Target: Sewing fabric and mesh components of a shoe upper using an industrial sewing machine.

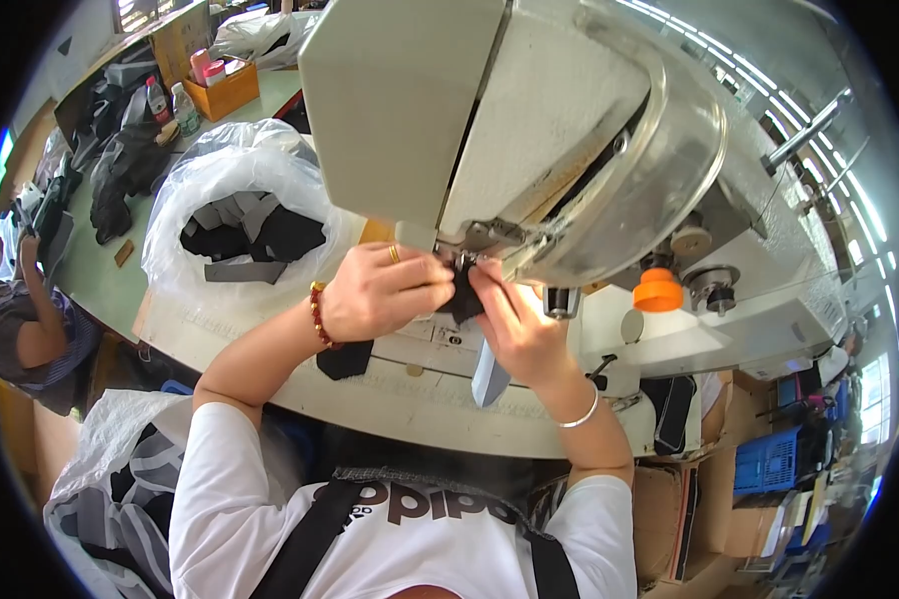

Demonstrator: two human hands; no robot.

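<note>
At the needle area of a sewing machine (400,110), a small black fabric piece (460,301) lies between my two hands. My left hand (382,292) comes from the left, fingers closed in a pinch at the fabric's left edge. On the other side my right hand (517,327) has its fingertips closed on the fabric's right edge, right by the presser foot. Under my right hand a pale blue-grey pointed piece (488,377) sticks out; its kind is unclear. Below my left wrist another black fabric piece (346,361) lies on the machine table (415,399).
A clear plastic bag (170,215) of black and grey fabric pieces stands left of the machine. Another bag (95,439) is at lower left. Behind are bottles (185,110) and an orange box (222,94). Far left sits another person (35,334). Cardboard and a blue crate (766,461) lie right.
</note>
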